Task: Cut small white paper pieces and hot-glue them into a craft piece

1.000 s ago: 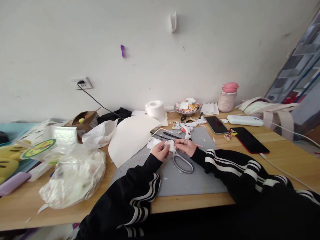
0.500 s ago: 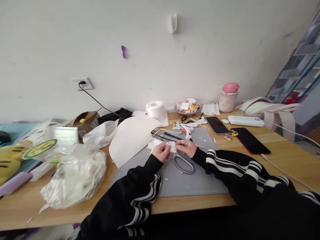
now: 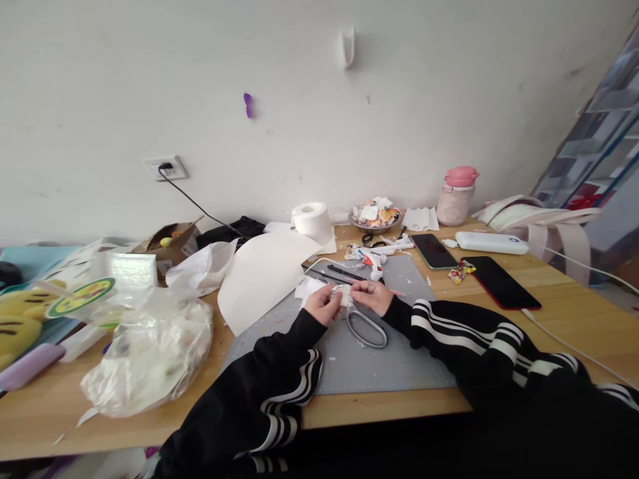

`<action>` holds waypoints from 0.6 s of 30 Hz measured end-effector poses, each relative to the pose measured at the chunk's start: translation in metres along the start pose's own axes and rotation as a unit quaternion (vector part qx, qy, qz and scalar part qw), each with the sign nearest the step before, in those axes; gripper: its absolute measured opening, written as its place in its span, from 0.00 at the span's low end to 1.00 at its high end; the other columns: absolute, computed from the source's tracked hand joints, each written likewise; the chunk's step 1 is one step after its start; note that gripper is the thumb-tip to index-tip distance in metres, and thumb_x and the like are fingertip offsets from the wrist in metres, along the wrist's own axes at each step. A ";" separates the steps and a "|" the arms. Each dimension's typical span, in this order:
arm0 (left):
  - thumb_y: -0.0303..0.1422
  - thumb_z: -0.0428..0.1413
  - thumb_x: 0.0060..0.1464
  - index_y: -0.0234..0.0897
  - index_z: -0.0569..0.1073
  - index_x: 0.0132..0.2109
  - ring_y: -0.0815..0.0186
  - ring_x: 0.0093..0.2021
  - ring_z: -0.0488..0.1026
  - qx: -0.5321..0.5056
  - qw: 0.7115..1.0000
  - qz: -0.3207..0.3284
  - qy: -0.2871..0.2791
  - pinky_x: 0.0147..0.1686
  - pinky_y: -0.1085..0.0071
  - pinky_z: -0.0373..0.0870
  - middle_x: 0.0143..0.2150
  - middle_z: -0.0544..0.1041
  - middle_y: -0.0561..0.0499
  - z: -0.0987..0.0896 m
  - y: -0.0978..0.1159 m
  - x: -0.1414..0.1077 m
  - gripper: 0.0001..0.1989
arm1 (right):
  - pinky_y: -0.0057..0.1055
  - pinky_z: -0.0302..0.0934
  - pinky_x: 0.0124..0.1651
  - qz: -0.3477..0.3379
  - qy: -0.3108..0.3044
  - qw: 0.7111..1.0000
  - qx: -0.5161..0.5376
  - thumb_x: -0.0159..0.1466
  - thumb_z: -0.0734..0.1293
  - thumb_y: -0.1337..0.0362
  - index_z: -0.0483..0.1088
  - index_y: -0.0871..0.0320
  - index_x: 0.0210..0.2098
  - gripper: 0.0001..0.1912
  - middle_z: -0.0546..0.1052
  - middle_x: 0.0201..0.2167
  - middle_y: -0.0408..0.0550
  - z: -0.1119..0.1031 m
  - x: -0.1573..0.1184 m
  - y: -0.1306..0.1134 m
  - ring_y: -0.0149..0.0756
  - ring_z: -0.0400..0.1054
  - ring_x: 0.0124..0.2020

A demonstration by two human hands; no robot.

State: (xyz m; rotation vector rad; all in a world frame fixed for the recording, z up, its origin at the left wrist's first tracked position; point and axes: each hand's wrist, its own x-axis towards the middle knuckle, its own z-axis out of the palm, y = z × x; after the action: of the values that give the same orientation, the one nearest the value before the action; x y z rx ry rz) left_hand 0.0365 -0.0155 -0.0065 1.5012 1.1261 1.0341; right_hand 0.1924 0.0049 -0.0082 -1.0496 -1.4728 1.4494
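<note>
A small white piece (image 3: 343, 295), paper-like with uneven edges, is held between both hands above the grey cutting mat (image 3: 384, 369). My left hand (image 3: 323, 305) pinches its left side. On its right side, my right hand (image 3: 372, 296) grips it with the fingertips. Grey-handled scissors (image 3: 367, 329) lie on the mat just below the hands, their blades hidden. Behind the hands are a black pen (image 3: 345, 272) and a white and orange glue gun (image 3: 374, 266). A white paper scrap (image 3: 308, 287) rests beside my left hand.
Left are a large white sheet (image 3: 264, 273), a clear plastic bag (image 3: 154, 352) and a cardboard box (image 3: 182, 243). At the back stand a white roll (image 3: 312, 223), a bowl of scraps (image 3: 375, 214) and a pink bottle (image 3: 456, 196). Two phones (image 3: 433, 251) (image 3: 502, 282) lie right.
The white piece has tilted slightly between the fingers. Both hands keep nearly the same place and hold.
</note>
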 end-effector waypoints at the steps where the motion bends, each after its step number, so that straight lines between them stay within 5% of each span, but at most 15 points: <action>1: 0.40 0.52 0.47 0.36 0.66 0.30 0.76 0.12 0.57 0.001 1.000 0.001 -0.002 0.14 0.78 0.53 0.15 0.63 0.60 0.000 0.000 -0.001 0.11 | 0.23 0.47 0.19 -0.001 0.001 1.000 -0.001 0.44 0.68 0.58 0.64 0.60 0.21 0.12 0.60 0.12 0.35 0.000 0.000 0.000 0.21 0.49 0.14; 18: 0.43 0.55 0.44 0.34 0.66 0.31 0.77 0.12 0.57 -0.075 0.997 -0.022 0.011 0.13 0.79 0.52 0.14 0.64 0.61 0.000 0.000 0.002 0.15 | 0.21 0.38 0.14 0.013 -0.013 1.000 0.021 0.41 0.67 0.55 0.65 0.60 0.23 0.15 0.64 0.12 0.35 0.000 0.003 0.002 0.19 0.48 0.11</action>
State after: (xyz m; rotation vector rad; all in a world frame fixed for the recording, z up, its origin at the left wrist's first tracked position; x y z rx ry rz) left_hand 0.0368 -0.0137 -0.0066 1.3440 1.0666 1.0829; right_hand 0.1914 0.0075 -0.0099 -1.0301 -1.4461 1.5110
